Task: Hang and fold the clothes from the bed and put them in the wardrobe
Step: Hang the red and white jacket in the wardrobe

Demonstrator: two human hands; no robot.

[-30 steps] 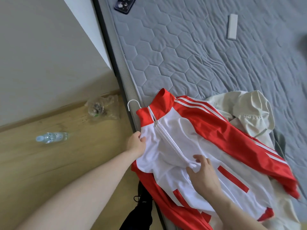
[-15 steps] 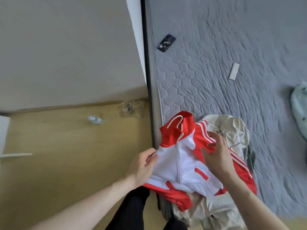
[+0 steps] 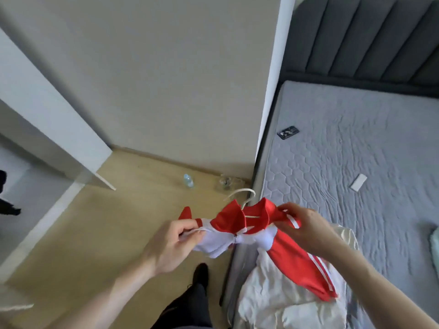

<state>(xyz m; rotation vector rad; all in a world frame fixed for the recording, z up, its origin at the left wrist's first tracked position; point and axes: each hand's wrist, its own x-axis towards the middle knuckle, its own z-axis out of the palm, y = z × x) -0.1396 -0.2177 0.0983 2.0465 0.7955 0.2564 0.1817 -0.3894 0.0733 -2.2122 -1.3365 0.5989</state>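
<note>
A red and white track jacket hangs on a white hanger, lifted off the bed's near corner. My left hand grips its left shoulder over the floor. My right hand pinches the striped right shoulder above the bed edge. The hanger's hook pokes up behind the red collar. Under the jacket a cream garment lies crumpled on the grey quilted bed. An open white wardrobe door stands at the left.
A phone and a white remote lie on the bed. A pale green cloth shows at the right edge. On the wooden floor by the wall lie a water bottle and a crumpled plastic bag.
Both hands have moved from the jacket's front up to its shoulders and lifted it off the bed on the hanger. My view has risen and pulled back, showing the wardrobe door.
</note>
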